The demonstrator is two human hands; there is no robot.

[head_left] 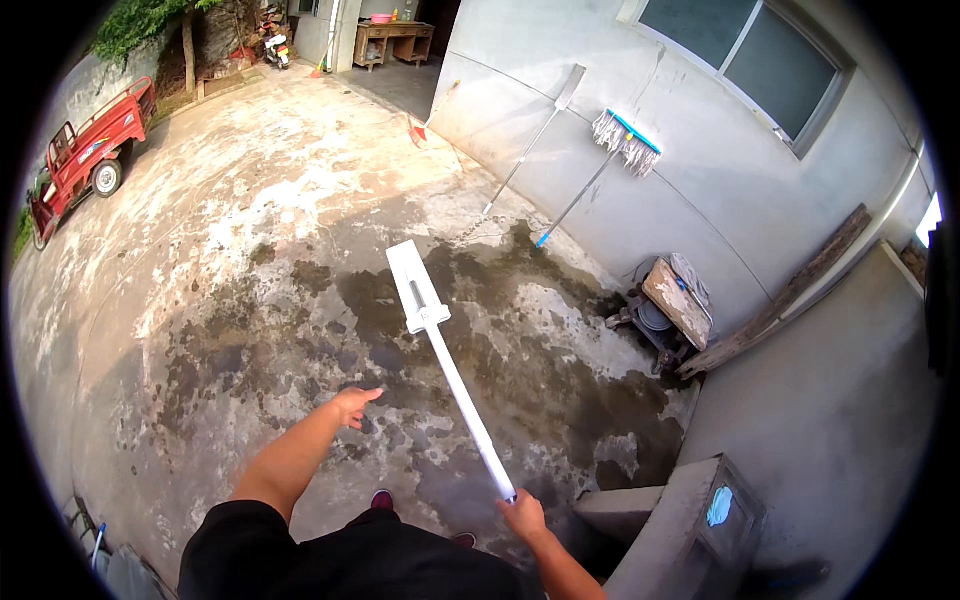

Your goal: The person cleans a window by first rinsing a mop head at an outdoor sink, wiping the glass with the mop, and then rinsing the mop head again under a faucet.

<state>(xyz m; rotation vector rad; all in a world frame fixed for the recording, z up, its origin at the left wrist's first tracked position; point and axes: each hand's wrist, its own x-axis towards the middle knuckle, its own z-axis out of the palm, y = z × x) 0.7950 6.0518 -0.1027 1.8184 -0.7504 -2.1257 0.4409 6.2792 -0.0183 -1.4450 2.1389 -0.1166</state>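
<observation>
"Two bare hands of yours were in view; what was your right hand (522, 517) doing?"

"You had its fingers wrapped around the near end of a white flat mop (453, 375). The handle sloped away from you, far and to the left, with the mop head in front of you, over the stained concrete floor (270, 430). Whether it touched the floor, I couldn't tell."

"And your left hand (355, 404)?"

"You held it out to the left of the handle, well apart from it and gripping nothing: one digit stretched toward the right, the others loosely bent."

"What else stood around you?"

"On your far right, a string mop (632, 150) with a blue bar leaned against the grey wall (740, 215), head up. You had a red three-wheeled cart (95, 155) on the far left, and a light-blue cloth (719, 506) on the near right."
</observation>
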